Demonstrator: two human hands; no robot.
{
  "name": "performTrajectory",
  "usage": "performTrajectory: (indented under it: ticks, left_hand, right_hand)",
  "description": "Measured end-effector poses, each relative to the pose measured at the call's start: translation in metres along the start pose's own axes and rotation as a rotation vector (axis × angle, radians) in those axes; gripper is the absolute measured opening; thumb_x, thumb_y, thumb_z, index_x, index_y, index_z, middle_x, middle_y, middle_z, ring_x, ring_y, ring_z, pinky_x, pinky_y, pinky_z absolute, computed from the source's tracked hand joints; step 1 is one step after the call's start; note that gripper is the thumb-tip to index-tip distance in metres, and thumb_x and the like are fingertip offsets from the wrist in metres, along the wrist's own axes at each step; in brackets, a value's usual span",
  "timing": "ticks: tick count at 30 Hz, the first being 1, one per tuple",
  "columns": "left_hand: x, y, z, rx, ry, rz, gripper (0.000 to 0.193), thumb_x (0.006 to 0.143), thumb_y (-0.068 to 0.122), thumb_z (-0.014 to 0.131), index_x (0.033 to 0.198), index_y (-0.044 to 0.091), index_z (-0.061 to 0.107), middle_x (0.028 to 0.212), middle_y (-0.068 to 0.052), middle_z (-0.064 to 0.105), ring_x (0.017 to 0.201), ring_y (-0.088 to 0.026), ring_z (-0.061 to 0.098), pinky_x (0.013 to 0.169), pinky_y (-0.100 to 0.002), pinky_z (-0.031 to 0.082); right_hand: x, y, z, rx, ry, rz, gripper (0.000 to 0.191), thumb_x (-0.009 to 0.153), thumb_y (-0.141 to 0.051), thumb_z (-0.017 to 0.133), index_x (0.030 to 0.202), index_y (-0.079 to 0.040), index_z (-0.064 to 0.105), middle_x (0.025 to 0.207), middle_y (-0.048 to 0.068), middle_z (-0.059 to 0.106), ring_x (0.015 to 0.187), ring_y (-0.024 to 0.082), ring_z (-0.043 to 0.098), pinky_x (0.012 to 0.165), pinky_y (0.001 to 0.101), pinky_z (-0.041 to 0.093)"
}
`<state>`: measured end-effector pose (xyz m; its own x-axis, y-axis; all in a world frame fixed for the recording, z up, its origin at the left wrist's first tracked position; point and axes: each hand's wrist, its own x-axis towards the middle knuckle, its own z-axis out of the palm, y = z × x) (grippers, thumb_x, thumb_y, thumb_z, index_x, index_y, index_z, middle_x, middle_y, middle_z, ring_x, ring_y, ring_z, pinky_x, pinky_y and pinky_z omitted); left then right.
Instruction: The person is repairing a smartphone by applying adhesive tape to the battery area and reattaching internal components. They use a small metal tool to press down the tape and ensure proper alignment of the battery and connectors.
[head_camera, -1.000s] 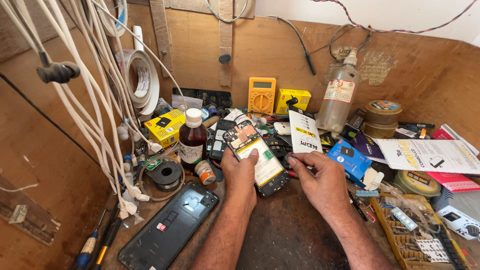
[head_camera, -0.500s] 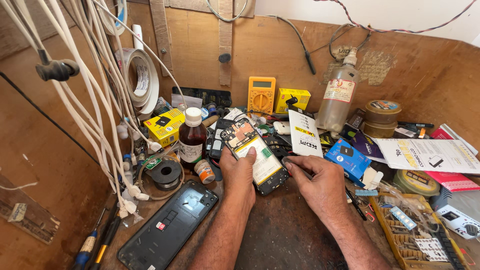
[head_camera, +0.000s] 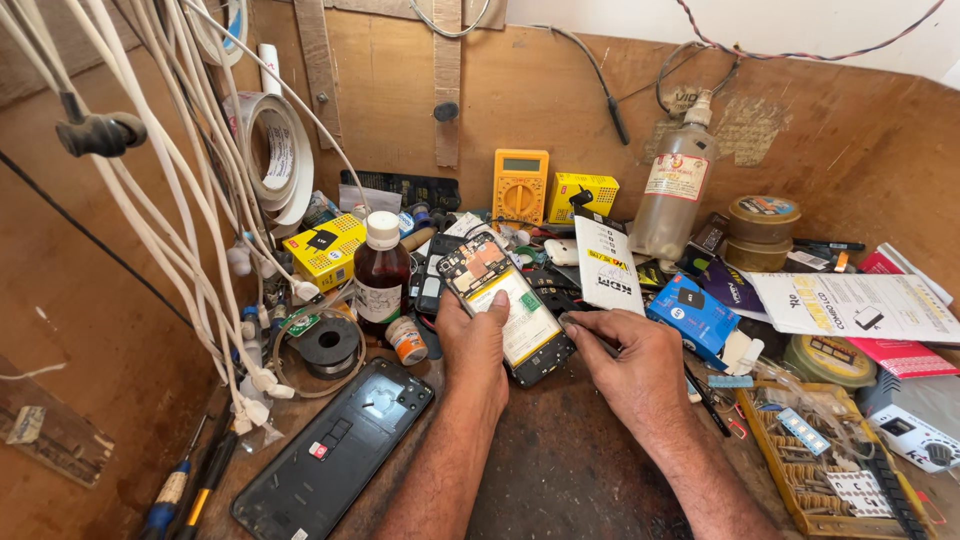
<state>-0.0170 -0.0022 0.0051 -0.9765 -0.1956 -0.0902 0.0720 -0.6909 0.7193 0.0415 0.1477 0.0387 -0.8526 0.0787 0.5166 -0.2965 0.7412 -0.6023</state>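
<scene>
hands (head_camera: 560, 350) on opened phone (head_camera: 505, 305) (cluttered bench (head_camera: 570, 470))

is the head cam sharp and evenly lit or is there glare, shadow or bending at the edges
Head view: sharp on the opened phone held by the left hand and right hand; bright sunlight on the back wall, no strong glare; white cables bow with wide-angle distortion.

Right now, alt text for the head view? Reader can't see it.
A person's left hand holds an opened phone with its insides exposed, while the right hand touches its right edge with a thin tool. Around them, a cluttered wooden bench holds a black back cover, brown bottle and yellow multimeter.
</scene>
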Motion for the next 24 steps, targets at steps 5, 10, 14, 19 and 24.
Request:
performTrajectory:
  ticks: [5,10,14,19,24]
  left_hand:
    - [0.003,-0.001,0.0,-0.037,-0.019,0.028,0.043,0.089,-0.009,0.06,0.13,0.004,0.056,0.116,-0.012,0.07,0.099,-0.02,0.071,0.085,-0.034,0.06]
    - [0.003,-0.004,-0.001,-0.019,-0.025,0.046,0.045,0.089,-0.009,0.06,0.132,0.004,0.055,0.117,-0.013,0.07,0.1,-0.02,0.07,0.085,-0.035,0.06]
    - [0.002,-0.004,-0.001,-0.031,-0.026,0.057,0.047,0.089,-0.009,0.06,0.133,0.004,0.053,0.119,-0.012,0.069,0.101,-0.019,0.071,0.087,-0.034,0.06]
    - [0.0,-0.002,-0.001,-0.043,-0.031,0.064,0.046,0.089,-0.009,0.059,0.133,0.004,0.053,0.118,-0.013,0.069,0.1,-0.02,0.07,0.085,-0.035,0.061]
    - [0.001,-0.001,0.0,0.046,0.014,0.049,0.046,0.089,-0.009,0.061,0.132,0.005,0.053,0.116,-0.013,0.07,0.098,-0.019,0.07,0.083,-0.034,0.06]
  right_hand:
    - [0.0,-0.001,0.0,-0.001,0.006,-0.028,0.02,0.084,-0.016,0.078,0.101,-0.005,0.081,0.09,0.01,0.081,0.078,0.017,0.078,0.071,0.0308,0.06]
    - [-0.003,-0.006,0.0,-0.037,0.035,-0.149,0.019,0.085,-0.013,0.076,0.102,-0.004,0.079,0.093,0.012,0.079,0.083,0.021,0.078,0.076,0.0331,0.061]
    - [-0.009,-0.014,0.006,-0.169,0.083,-0.18,0.018,0.086,-0.013,0.076,0.101,-0.004,0.079,0.09,0.014,0.077,0.079,0.027,0.075,0.073,0.0369,0.059]
    - [-0.012,-0.022,0.012,-0.283,0.097,-0.236,0.014,0.089,-0.012,0.074,0.099,-0.003,0.077,0.083,0.013,0.072,0.072,0.032,0.072,0.067,0.0406,0.057]
    - [-0.009,-0.021,0.016,-0.338,0.079,-0.259,0.013,0.09,-0.01,0.072,0.1,-0.002,0.075,0.083,0.013,0.07,0.075,0.032,0.07,0.068,0.0429,0.057]
